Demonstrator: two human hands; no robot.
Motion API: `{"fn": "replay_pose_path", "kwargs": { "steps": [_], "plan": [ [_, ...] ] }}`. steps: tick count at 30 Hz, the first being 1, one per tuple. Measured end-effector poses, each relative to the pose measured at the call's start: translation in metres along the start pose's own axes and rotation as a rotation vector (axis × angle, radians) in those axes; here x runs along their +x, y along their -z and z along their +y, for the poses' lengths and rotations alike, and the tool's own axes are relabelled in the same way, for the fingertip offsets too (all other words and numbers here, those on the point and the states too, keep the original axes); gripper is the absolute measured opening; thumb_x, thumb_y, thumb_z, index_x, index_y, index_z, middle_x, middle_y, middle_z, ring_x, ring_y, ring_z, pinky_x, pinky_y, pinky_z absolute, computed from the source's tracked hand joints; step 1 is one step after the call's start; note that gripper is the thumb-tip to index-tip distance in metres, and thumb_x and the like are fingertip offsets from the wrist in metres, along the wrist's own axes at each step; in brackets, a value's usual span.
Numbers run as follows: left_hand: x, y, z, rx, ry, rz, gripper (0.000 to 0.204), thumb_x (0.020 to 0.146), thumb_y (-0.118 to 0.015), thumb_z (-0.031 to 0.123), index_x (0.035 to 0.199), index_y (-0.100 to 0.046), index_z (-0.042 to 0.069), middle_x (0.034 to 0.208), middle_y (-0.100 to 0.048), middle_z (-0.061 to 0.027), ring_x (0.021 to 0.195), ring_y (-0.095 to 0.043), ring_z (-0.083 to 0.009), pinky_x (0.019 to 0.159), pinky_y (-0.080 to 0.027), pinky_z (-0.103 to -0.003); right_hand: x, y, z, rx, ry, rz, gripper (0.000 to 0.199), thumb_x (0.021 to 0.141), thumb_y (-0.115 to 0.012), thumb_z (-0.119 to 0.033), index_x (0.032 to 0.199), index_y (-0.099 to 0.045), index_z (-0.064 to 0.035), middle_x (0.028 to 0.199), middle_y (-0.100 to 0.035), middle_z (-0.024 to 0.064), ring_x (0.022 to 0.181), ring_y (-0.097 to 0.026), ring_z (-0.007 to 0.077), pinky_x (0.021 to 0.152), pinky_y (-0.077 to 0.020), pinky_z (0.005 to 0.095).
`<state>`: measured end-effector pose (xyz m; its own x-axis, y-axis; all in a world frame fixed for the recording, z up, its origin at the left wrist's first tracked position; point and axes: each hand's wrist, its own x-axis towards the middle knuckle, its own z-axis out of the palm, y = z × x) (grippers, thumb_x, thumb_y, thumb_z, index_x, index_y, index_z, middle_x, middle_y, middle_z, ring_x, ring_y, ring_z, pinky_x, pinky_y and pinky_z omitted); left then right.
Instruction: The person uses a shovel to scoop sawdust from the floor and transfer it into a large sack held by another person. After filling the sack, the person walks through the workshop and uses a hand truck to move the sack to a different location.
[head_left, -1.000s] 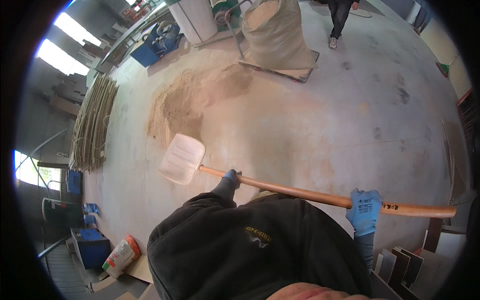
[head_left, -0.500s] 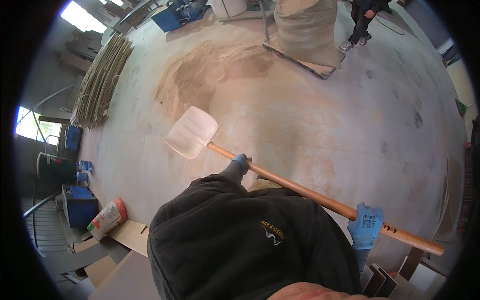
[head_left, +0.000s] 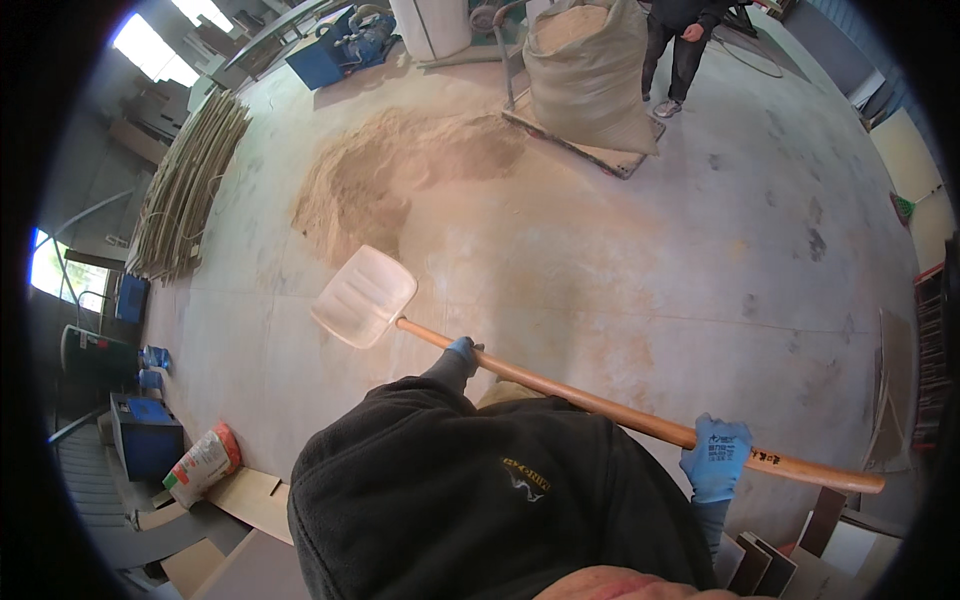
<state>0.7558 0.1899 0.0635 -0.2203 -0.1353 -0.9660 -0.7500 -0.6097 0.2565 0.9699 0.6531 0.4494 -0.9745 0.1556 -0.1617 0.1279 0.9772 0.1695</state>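
Left fingers (head_left: 463,346), right fingers (head_left: 722,432) clamped round shovel handle (head_left: 590,400) | tan pile (head_left: 380,175) ahead | sack (head_left: 585,80) on trolley (head_left: 618,163) beyond

kinda big shovel (head_left: 560,388), pale wide ribbed blade (head_left: 365,297) out left, long orangey wooden handle (head_left: 600,403), slanting down to the right

I'm in workshop, woodworking by look: sawdust-like heap (head_left: 350,190) on floor (head_left: 600,270) ahead, bulging sack (head_left: 585,85) on trolley (head_left: 572,150), wooden strips (head_left: 190,190) stacked to my left, blue machine (head_left: 318,65) beyond, boards (head_left: 772,570) at my right.
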Motion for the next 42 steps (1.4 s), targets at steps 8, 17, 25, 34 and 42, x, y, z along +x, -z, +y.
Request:
{"fn": "replay_pose_path", "kwargs": {
  "steps": [8,17,25,34,42],
  "plan": [
    [-0.005,-0.008,0.007,-0.032,0.011,0.058,0.022,0.088,-0.054,0.023,0.097,-0.062,0.005,0.095,-0.071,-0.0094,0.086,-0.066,-0.0257,0.085,-0.054,-0.033,-0.001,-0.004,0.001,-0.021,0.002,0.023,0.020,0.065,-0.073,-0.022,0.077,-0.059,-0.0136,0.073,-0.065,0.0080,0.071,-0.061,0.0265,0.076,-0.0411,0.0393],
    [-0.007,-0.012,0.007,-0.017,0.042,0.051,0.024,0.089,-0.054,0.024,0.102,-0.062,0.005,0.098,-0.071,-0.0092,0.088,-0.066,-0.0260,0.089,-0.051,-0.034,-0.001,-0.006,0.001,-0.037,-0.009,0.016,0.019,0.067,-0.072,-0.022,0.077,-0.058,-0.0139,0.074,-0.065,0.0076,0.071,-0.060,0.0265,0.078,-0.0403,0.0390],
    [-0.004,-0.009,0.003,0.019,0.049,0.040,0.025,0.090,-0.052,0.025,0.103,-0.062,0.005,0.098,-0.071,-0.0088,0.093,-0.065,-0.0257,0.090,-0.051,-0.032,0.000,-0.006,0.001,-0.032,-0.004,0.007,0.019,0.066,-0.072,-0.023,0.078,-0.060,-0.0141,0.073,-0.065,0.0081,0.071,-0.061,0.0273,0.077,-0.0417,0.0396],
    [-0.008,0.001,0.005,-0.054,0.045,0.054,0.022,0.089,-0.055,0.023,0.100,-0.061,0.005,0.095,-0.070,-0.0094,0.086,-0.067,-0.0260,0.088,-0.053,-0.032,0.000,0.004,-0.004,-0.030,0.011,-0.004,0.018,0.066,-0.073,-0.021,0.077,-0.061,-0.0138,0.074,-0.067,0.0085,0.069,-0.062,0.0263,0.076,-0.0424,0.0386],
    [-0.004,0.009,0.002,-0.053,-0.004,0.028,0.024,0.089,-0.055,0.024,0.103,-0.060,0.004,0.096,-0.071,-0.0106,0.085,-0.067,-0.0263,0.086,-0.054,-0.033,0.002,0.005,-0.005,-0.087,0.010,-0.036,0.019,0.066,-0.073,-0.023,0.078,-0.061,-0.0139,0.073,-0.067,0.0077,0.069,-0.062,0.0263,0.075,-0.0430,0.0389]
  ]
}}
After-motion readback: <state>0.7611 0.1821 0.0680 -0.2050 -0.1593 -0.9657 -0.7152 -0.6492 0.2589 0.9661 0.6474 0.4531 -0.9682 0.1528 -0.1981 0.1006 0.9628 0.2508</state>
